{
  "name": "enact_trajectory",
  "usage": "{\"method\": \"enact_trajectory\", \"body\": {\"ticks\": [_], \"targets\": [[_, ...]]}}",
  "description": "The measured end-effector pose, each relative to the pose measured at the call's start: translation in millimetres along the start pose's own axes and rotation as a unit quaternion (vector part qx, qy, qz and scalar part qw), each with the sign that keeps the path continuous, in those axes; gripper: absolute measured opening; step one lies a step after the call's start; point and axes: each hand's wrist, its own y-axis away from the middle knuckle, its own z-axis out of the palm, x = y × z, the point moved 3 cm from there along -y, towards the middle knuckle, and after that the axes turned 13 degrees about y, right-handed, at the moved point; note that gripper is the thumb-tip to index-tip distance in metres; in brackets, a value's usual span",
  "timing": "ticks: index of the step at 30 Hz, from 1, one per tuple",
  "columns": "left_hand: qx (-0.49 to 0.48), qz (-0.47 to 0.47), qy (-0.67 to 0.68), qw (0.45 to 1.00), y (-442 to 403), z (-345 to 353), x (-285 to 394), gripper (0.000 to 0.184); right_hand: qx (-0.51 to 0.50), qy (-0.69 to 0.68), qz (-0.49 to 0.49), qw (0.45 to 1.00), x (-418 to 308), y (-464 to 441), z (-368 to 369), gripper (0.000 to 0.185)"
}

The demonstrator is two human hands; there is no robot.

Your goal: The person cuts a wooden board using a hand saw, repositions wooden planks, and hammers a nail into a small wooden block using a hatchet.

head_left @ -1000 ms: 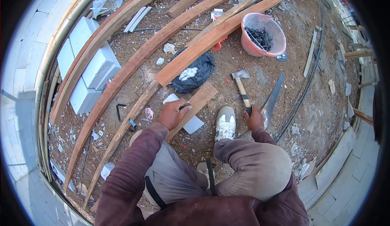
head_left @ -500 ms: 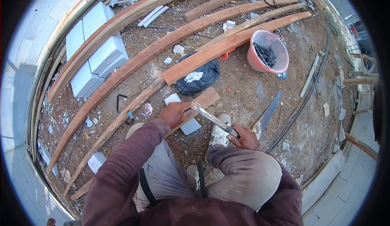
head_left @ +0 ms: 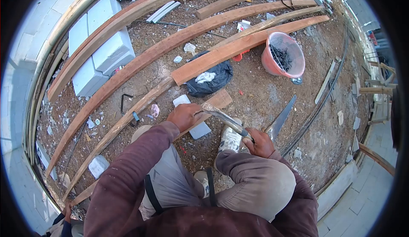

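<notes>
My right hand (head_left: 259, 142) is wrapped round the dark grip of a hammer (head_left: 228, 121) with a metal shaft. The hammer's head lies over a short wooden beam (head_left: 219, 102), right beside the fingers of my left hand (head_left: 185, 116). That hand is closed in a pinch at the beam's edge; what is between its fingertips is hidden. The beam rests across a pale block (head_left: 199, 130) between my legs. A handsaw (head_left: 283, 117) lies on the ground beyond my right hand.
A pink bucket (head_left: 283, 56) of dark metal pieces stands ahead, near a black plastic bag (head_left: 211, 77). Long timbers (head_left: 140, 60) run across the ground over white blocks (head_left: 108, 45). Dark rods (head_left: 317, 111) lie at right. Another person's hand (head_left: 68, 210) touches timber at lower left.
The hammer and my right hand have shifted slightly, with the hammer head still by my left hand. Another person's hand has come onto the timber at lower left.
</notes>
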Motion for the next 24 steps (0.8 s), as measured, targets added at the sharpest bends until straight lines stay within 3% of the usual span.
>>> {"method": "enact_trajectory", "body": {"ticks": [2,5,6,9,12,15,18,21,24], "targets": [[-0.022,-0.032,-0.022,0.999,-0.2,0.2,-2.3,0.019,-0.023,0.001,0.004,1.0,-2.7,-3.0,-1.2,0.03],[-0.016,-0.023,-0.008,1.0,-1.6,0.0,-1.6,0.022,-0.14,0.077,0.093,0.983,11.4,-2.0,4.4,0.032],[-0.008,-0.014,0.004,1.0,0.6,1.0,-2.7,0.024,-0.104,0.068,0.089,0.988,9.6,-3.9,-2.4,0.033],[0.058,0.076,-0.049,0.994,8.5,7.3,-1.2,0.06,-0.005,0.038,0.081,0.996,5.1,1.3,-27.5,0.034],[0.114,-0.145,-0.318,0.93,33.1,18.7,8.3,0.089,0.075,0.069,0.067,0.993,14.3,-11.6,-58.1,0.034],[-0.088,-0.402,-0.131,0.902,26.2,21.4,-13.1,0.089,0.091,0.087,0.079,0.989,-0.1,-37.3,-93.4,0.034],[-0.025,-0.358,-0.17,0.918,31.7,30.1,-12.6,0.073,0.103,0.088,0.079,0.988,-20.4,-55.2,-120.0,0.035],[0.043,-0.336,-0.203,0.919,32.9,35.9,-6.6,0.069,0.117,0.091,0.057,0.987,-29.2,-63.7,-133.2,0.037],[0.021,-0.327,-0.13,0.936,30.2,30.3,-10.2,0.066,0.099,0.093,0.07,0.988,-47.8,-65.2,-160.0,0.039]]}}
